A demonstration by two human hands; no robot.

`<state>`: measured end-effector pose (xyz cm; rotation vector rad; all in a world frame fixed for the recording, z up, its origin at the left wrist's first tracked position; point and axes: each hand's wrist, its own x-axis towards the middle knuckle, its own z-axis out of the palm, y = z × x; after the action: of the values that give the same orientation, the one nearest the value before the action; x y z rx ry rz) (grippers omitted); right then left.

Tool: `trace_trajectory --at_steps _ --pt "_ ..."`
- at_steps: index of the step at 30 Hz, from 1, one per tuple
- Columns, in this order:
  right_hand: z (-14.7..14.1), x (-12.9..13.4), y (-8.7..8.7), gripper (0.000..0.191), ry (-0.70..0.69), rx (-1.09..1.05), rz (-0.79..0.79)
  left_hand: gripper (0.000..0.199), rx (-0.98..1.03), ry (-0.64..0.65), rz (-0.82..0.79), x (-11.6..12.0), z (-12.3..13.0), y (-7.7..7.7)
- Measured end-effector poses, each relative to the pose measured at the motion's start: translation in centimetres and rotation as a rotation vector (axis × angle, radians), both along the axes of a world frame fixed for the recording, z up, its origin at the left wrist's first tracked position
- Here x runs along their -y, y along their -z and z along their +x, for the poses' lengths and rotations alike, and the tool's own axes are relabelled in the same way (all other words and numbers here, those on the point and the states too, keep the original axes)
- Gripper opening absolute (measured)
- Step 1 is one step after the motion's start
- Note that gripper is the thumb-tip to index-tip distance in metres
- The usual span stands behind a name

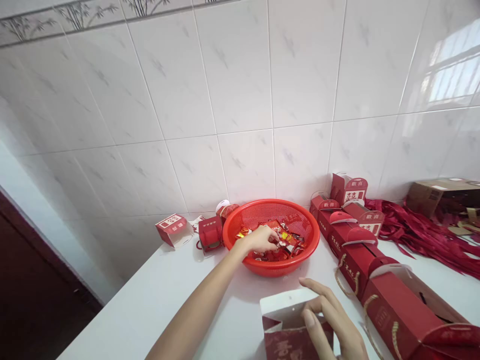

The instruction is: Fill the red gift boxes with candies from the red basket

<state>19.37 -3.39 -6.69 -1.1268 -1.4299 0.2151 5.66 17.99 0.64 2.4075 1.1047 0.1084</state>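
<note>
A red plastic basket (272, 269) stands near the tiled wall, with wrapped candies (287, 245) in it. My left hand (264, 239) reaches over the basket's left rim, its bent fingertips down among the candies; whether they hold one is hidden. In front of the basket, at the bottom of the view, stands an open dark red box (292, 345) with a white inner flap raised. My right hand (332, 320) rests on the box's right side, thumb and fingers around its upper edge.
Red gift boxes (393, 305) with rope handles line the right side. Behind them lie dark red ribbons (405, 227) and a cardboard box (431, 200). Left of the basket are a red box (174, 230) on its side and a small red box (210, 234). White tiles rise behind.
</note>
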Motion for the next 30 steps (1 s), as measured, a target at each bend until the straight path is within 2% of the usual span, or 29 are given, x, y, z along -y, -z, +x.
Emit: trace_trajectory --at_steps 3,6,13,19,24,30 --pt "0.1 0.2 -0.3 0.029 -0.022 -0.002 -0.040 0.021 0.217 -0.146 -0.116 -0.9 -1.3 0.6" --pt "0.1 0.4 -0.5 0.028 -0.037 -0.001 -0.061 0.025 0.314 -0.254 -0.117 -1.2 -1.9 1.2" --pt "1.2 0.6 -0.9 0.021 -0.095 0.081 -0.091 0.021 0.193 -0.287 0.171 -0.7 -2.0 1.6" --pt "1.4 0.8 -1.2 0.019 -0.113 0.119 -0.075 0.026 0.177 -0.412 0.108 -0.2 -2.3 1.6" --pt "1.3 0.8 -1.5 0.021 -0.120 0.114 -0.101 0.020 0.112 -0.388 0.206 -0.3 -2.4 1.7" --pt "1.4 1.0 -1.7 0.022 -0.143 0.107 -0.135 0.022 0.031 -0.431 0.275 0.0 -2.3 1.1"
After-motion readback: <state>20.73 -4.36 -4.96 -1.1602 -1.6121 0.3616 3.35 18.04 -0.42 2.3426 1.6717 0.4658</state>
